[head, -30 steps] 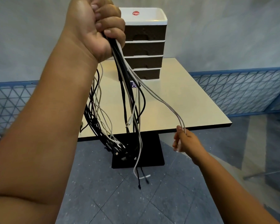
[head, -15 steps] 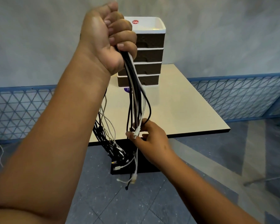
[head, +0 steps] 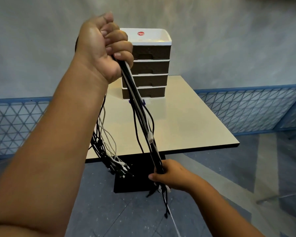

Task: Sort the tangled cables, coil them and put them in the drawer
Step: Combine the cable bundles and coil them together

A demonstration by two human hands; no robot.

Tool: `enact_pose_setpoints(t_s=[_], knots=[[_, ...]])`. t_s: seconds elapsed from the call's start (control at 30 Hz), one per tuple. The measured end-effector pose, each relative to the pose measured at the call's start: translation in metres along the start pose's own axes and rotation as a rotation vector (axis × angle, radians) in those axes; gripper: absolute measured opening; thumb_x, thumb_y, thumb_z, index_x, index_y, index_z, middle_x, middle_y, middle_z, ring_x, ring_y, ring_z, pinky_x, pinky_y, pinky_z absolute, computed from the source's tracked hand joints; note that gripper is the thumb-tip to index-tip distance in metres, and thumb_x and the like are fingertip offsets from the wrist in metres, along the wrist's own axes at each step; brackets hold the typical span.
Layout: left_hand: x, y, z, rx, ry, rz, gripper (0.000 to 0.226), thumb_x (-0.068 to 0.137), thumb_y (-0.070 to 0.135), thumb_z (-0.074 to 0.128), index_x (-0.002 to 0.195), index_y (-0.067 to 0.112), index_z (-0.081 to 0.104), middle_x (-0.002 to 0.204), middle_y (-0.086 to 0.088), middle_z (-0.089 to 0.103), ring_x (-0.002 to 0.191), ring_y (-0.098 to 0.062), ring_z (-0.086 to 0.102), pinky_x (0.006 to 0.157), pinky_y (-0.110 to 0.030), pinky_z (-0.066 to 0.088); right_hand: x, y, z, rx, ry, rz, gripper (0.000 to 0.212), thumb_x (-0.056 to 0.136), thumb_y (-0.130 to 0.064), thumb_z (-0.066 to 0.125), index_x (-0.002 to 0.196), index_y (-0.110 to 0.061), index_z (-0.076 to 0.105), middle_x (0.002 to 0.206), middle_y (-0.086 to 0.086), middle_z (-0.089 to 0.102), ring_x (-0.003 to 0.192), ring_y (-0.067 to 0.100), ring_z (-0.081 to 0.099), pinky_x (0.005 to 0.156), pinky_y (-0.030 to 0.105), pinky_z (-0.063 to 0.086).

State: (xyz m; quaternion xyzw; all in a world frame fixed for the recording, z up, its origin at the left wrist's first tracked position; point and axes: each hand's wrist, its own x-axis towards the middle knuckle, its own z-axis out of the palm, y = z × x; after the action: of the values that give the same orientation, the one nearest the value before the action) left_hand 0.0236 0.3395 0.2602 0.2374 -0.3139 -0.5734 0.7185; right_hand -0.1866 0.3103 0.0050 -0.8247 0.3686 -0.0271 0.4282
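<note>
My left hand [head: 102, 48] is raised high in a fist and grips a bundle of black and white cables [head: 138, 110] at its top. The cables hang down from the fist in two groups. My right hand [head: 169, 175] grips the right group low down, below the table edge, and holds it taut; plug ends [head: 162, 190] stick out under that hand. The left group [head: 108, 147] hangs loose behind my left forearm, its ends dangling. A drawer unit [head: 150, 65] with brown drawers and a white top stands at the table's far end, all drawers closed.
The cream table [head: 186, 124] stands on a black pedestal base [head: 126, 183]. A blue lattice fence [head: 251, 110] runs behind it along a grey wall. The floor is grey tile. A metal leg [head: 280, 196] shows at the right edge.
My right hand let go of a single white cable, moved in to the bundle, then slid down it below the table edge, pulling the right group straight. My left fist has lowered slightly.
</note>
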Motion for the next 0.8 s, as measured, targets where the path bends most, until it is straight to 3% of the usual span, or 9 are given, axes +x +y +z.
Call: enact_pose_setpoints(t_s=[0.17,0.37,0.47,0.6,0.8], knots=[[0.0,0.0,0.001,-0.023,0.02,0.038,0.061,0.103,0.028,0.036,0.043,0.017,0.037,0.04,0.007,0.028,0.035,-0.006,0.022,0.035,-0.018,0.021,-0.001,0.02,0.0,0.017,-0.07,0.058,0.021,0.088,-0.034,0.07,0.09,-0.013,0.069,0.088,0.008,0.071,0.082,0.017,0.068,0.082,0.035,0.055],[0.0,0.0,-0.001,-0.029,0.032,0.065,0.061,0.103,0.027,0.036,0.044,0.016,0.038,0.04,0.007,0.028,0.034,-0.006,0.022,0.036,-0.018,0.021,-0.005,0.041,0.007,0.282,-0.08,0.083,0.011,0.09,-0.022,0.068,0.08,-0.019,0.066,0.078,0.0,0.064,0.07,0.008,0.058,0.069,0.022,0.048],[0.001,0.003,-0.002,-0.039,0.03,0.079,0.06,0.103,0.028,0.036,0.044,0.016,0.038,0.04,0.007,0.029,0.035,-0.006,0.022,0.037,-0.018,0.02,-0.006,0.052,0.006,0.327,-0.065,0.082,0.005,0.085,-0.012,0.067,0.086,-0.015,0.064,0.081,0.004,0.064,0.073,0.015,0.062,0.069,0.033,0.054],[0.001,0.004,-0.004,-0.025,0.032,0.091,0.06,0.103,0.027,0.036,0.044,0.016,0.039,0.04,0.007,0.029,0.036,-0.006,0.022,0.037,-0.019,0.02,-0.004,0.067,0.01,0.434,0.01,0.112,0.014,0.08,-0.004,0.069,0.091,-0.011,0.063,0.088,0.018,0.066,0.09,0.036,0.071,0.083,0.052,0.058],[0.003,0.004,-0.008,-0.064,0.012,0.064,0.062,0.104,0.027,0.034,0.044,0.014,0.04,0.04,0.006,0.03,0.035,-0.007,0.024,0.036,-0.019,0.022,0.0,0.075,0.012,0.401,0.108,0.087,0.024,0.069,-0.006,0.075,0.081,-0.02,0.06,0.076,0.0,0.058,0.076,0.019,0.06,0.081,0.053,0.054]])
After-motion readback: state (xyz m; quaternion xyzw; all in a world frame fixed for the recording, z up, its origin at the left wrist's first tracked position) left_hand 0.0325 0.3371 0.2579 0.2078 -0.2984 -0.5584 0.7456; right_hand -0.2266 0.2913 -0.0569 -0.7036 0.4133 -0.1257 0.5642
